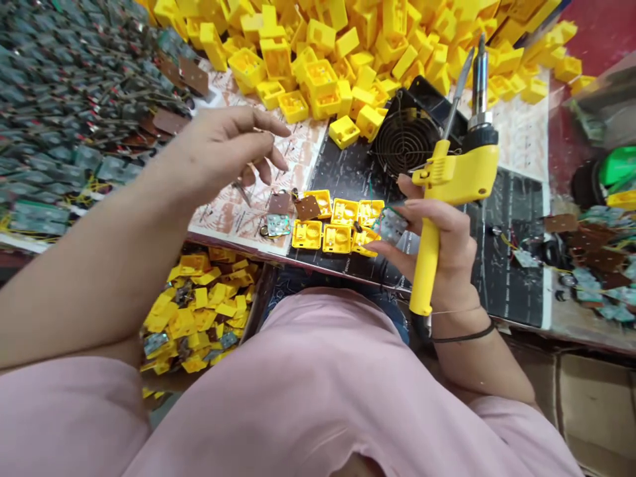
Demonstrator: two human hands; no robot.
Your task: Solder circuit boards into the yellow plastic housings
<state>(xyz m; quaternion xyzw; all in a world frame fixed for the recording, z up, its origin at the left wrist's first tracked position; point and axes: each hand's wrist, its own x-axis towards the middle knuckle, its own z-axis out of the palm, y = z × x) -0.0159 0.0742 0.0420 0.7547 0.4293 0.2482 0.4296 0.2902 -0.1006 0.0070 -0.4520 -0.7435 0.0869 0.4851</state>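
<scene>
My right hand (437, 248) is wrapped round the handle of a yellow soldering gun (450, 182), whose metal tip points up and away. Its fingertips also touch a small grey circuit board (392, 225) beside a row of open yellow plastic cases (338, 225). My left hand (226, 149) hovers above the bench to the left of the cases, fingers loosely curled and apart, nothing visibly in them. Small brown boards (307, 207) and a metal part (277, 225) lie beneath it.
A big heap of yellow cases (348, 46) fills the back. A black fan (405, 136) stands behind the row. Wired green boards (59, 132) cover the left. A box of finished yellow parts (199, 311) sits below the bench edge. More boards (596, 278) lie at right.
</scene>
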